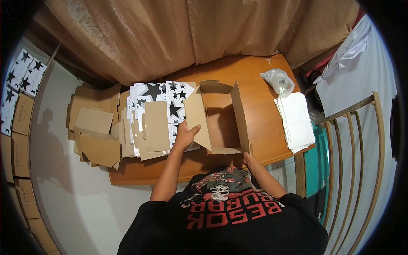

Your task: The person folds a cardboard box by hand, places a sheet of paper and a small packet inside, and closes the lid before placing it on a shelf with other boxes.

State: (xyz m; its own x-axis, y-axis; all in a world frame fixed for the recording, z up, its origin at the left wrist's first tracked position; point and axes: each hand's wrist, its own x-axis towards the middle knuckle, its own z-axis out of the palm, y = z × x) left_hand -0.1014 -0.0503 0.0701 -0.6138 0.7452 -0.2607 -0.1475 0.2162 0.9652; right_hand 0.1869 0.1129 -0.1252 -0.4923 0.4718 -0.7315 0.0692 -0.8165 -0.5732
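A brown cardboard box (241,117) stands on the wooden table in front of me, folded into a frame. The tabletop shows through its middle. My left hand (185,135) grips the wide left panel, thumb on top and fingers out of sight beneath. At the near right corner, my right hand (250,160) holds the box's edge; most of its fingers are hidden. Just left of the box lie overlapping flat cartons (151,91), white with black stars, with a plain brown piece (156,125) on top.
Brown cardboard pieces (97,146) are heaped at the table's left end. On the right are a stack of white sheets (295,121) and a clear plastic bag (279,81). A wooden rack (355,161) stands beside the table (263,127). Boxes (21,153) line the far left.
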